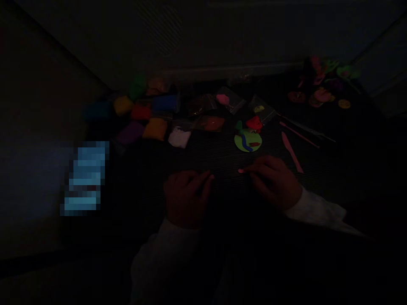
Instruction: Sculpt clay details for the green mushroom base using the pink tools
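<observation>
In the dim light my right hand (275, 182) is closed, its fingertips at the edge of a small flat pink piece of modelling clay (241, 170) just above or on the dark table. My left hand (189, 197) is to the left, thumb and forefinger drawn together; whatever is between them is too dark to make out. Beyond my right hand lies a round light-green clay disc (258, 143). On it are a wavy blue strip (244, 142), a small brown-red piece (254, 144), a red clay shape (254, 123) and a dark green bit (238, 125) at its far edge.
A pink plastic knife (291, 151) and a thin pink tool (299, 134) lie at right. Packets of coloured clay, including a white one (179, 137), spread across the back left. Colourful clay figures (322, 96) stand back right. A blurred lit screen (85, 176) is at left.
</observation>
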### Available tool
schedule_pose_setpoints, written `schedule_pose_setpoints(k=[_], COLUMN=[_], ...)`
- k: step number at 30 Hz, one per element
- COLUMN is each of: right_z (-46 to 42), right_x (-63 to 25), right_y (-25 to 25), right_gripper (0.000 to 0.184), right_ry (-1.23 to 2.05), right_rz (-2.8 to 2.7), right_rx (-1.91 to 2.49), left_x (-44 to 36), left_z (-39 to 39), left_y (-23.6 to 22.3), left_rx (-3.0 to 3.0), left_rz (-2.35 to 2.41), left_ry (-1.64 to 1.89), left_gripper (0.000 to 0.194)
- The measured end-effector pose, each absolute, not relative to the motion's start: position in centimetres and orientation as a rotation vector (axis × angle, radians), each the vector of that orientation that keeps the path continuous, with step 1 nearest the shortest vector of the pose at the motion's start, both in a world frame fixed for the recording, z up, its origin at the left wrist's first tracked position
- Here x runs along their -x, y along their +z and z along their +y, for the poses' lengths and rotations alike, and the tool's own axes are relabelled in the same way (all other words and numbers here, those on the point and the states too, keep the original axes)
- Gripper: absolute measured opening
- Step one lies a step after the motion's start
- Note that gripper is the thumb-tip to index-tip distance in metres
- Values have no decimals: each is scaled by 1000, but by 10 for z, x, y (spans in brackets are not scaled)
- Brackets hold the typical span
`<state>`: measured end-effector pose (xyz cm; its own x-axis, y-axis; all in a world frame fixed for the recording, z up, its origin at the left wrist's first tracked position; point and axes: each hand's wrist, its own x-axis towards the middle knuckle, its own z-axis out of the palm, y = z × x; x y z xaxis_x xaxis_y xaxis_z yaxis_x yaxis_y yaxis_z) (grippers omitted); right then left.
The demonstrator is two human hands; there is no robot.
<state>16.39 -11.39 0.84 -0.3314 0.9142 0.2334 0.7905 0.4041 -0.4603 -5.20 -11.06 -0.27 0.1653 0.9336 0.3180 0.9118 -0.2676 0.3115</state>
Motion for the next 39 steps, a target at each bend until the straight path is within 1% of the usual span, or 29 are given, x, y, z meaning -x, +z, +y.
schedule_pose_setpoints(k=[19,30,39], right_z=[-114,-114,-113], right_x=[-165,-165,-167], right_y=[8,8,8], right_gripper=[22,22,22], right_ry=[404,429,441], right_rz=[-2162,-2142,-2138], right_rx=[1446,1437,1423], left_x=[47,47,51], left_z=[-102,-100,-101], left_y=[6,9,9], left_rx=[-2073,-2031,-2024], left_rz=[1896,1868,1831], left_ry=[565,503,579], left_gripper=[13,13,13])
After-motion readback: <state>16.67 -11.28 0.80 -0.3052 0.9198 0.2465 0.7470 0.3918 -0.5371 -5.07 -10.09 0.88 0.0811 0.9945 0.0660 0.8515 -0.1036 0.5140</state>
